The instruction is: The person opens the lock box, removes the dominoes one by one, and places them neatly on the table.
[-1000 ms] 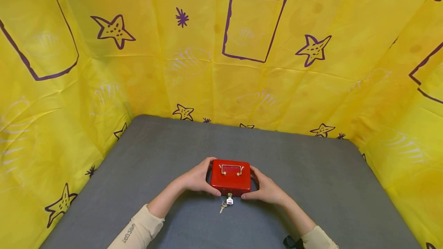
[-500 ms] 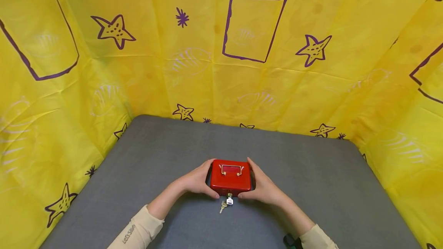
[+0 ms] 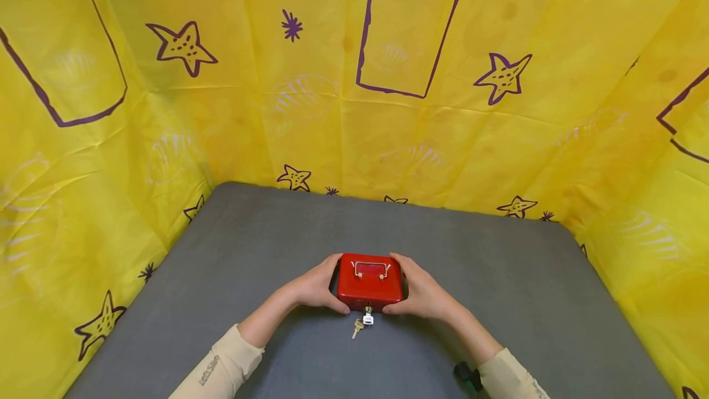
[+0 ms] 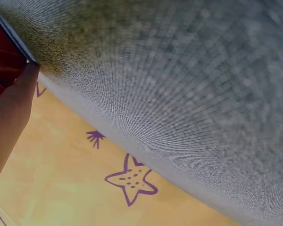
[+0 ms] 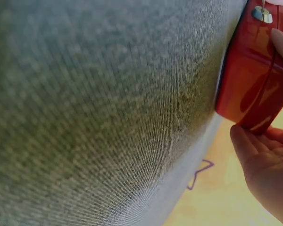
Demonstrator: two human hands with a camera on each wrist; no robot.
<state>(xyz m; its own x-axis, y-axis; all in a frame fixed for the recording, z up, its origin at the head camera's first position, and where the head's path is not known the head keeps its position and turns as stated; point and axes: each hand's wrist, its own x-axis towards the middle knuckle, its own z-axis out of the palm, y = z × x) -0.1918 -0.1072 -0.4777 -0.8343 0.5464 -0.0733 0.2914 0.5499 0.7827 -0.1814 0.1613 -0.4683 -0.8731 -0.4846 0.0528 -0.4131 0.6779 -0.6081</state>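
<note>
A glossy red rectangular metal box [image 3: 369, 285] sits on the grey fabric-covered counter [image 3: 310, 365], left grip [image 3: 321, 285] and right grip [image 3: 419, 290] curled wide round its opposite ends, apparently steadying it, the next move probably calling for even pressure clear of the silvery keys [image 3: 358, 327] at its front.

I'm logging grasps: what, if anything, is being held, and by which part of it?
The red rectangular metal box, by both ends: left grip at its left, right grip at its right, thumbs in front.
</note>
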